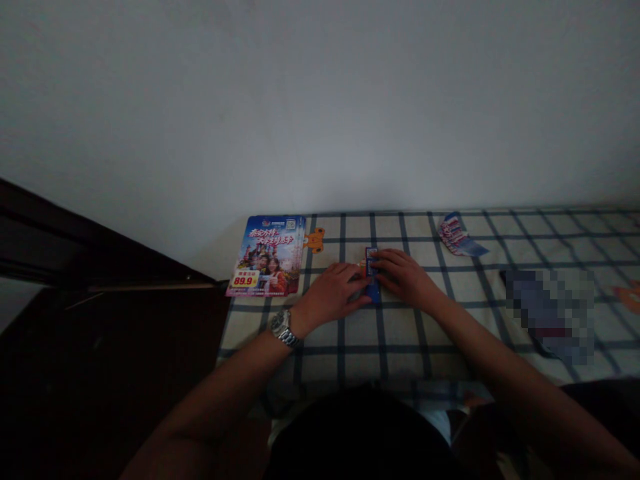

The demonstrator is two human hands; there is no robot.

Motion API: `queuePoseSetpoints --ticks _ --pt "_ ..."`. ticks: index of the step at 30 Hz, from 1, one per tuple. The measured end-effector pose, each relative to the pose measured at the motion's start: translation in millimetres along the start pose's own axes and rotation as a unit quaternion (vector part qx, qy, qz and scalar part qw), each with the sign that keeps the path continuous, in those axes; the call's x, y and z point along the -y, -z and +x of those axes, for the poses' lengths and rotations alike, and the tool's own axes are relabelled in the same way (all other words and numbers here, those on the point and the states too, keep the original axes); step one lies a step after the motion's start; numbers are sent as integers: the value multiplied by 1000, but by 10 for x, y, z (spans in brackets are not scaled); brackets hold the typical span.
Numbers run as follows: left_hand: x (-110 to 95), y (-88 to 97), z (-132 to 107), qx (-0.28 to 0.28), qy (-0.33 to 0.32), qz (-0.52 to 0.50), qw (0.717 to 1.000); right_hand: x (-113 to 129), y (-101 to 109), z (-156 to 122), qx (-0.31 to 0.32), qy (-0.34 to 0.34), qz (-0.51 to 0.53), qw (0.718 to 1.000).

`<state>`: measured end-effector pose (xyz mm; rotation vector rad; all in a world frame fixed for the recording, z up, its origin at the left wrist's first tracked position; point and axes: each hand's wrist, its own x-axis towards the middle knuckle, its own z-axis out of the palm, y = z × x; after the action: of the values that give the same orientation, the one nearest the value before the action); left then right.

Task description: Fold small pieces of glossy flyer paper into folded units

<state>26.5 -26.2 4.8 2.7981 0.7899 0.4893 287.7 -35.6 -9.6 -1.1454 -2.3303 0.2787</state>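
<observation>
A narrow strip of blue printed paper, apparently a folded leaflet (373, 292), lies on the checked cloth in front of me. My left hand (343, 290) holds its left side, with fingers and thumb at the edge. My right hand (403, 275) has its fingertips on the strip's upper right part. The hands nearly meet over the paper and cover much of it. To the left rests a stack of colourful leaflets (267, 257) marked 89.9. Farther right is a folded paper piece (457, 237) in matching blue and pink.
A blue-and-white checked cloth (325, 340) with orange bear figures (315, 240) covers the surface, which meets a pale wall (320, 120) at the back. A pixelated dark-edged flat object (547, 317) lies at the right. Dark floor (115, 360) shows at the left.
</observation>
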Motion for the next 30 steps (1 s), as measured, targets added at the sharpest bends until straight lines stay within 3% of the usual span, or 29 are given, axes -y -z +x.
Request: queuePoseSetpoints --ticks 30 --pt "62 -44 6 17 -25 -16 999 -56 -140 -68 -27 -2 -18 999"
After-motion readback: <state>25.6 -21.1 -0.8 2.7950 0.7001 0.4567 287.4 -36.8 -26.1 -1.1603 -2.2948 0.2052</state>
